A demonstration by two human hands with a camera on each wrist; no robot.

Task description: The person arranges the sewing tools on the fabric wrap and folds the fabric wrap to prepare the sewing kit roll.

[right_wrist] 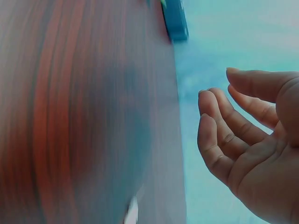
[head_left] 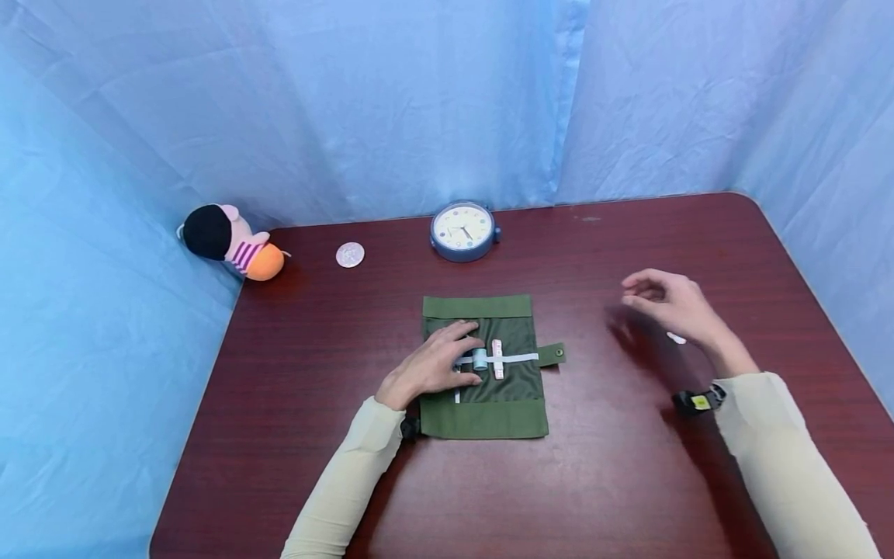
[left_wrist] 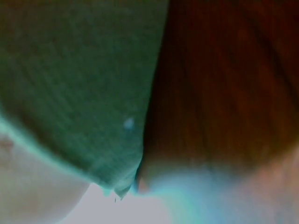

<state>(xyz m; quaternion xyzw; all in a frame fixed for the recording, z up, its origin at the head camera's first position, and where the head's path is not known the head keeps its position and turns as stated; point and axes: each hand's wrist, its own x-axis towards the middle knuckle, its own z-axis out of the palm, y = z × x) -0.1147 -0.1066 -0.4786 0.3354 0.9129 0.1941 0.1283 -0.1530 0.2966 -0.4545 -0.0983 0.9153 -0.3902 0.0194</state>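
A green fabric pouch (head_left: 482, 419) lies unfolded on the table, its snap tab (head_left: 552, 355) pointing right. Across its middle runs a white elastic band (head_left: 520, 358), under which sit a small light-blue roll (head_left: 479, 359) and a pale printed strip (head_left: 498, 365). My left hand (head_left: 440, 359) rests over the pouch's left part, thumb and fingers spread to either side of the roll; green cloth (left_wrist: 84, 84) fills much of the left wrist view. Off to the right, my right hand (head_left: 670, 303) hovers above the table, fingers loosely bent and holding nothing. A small white piece (head_left: 676, 338) lies beneath it.
At the back of the table stands a blue round clock (head_left: 462, 231). Left of it lie a silvery disc (head_left: 350, 255) and, at the far left edge, a plush doll (head_left: 233, 242). Blue curtains (head_left: 419, 109) hang around the back and sides.
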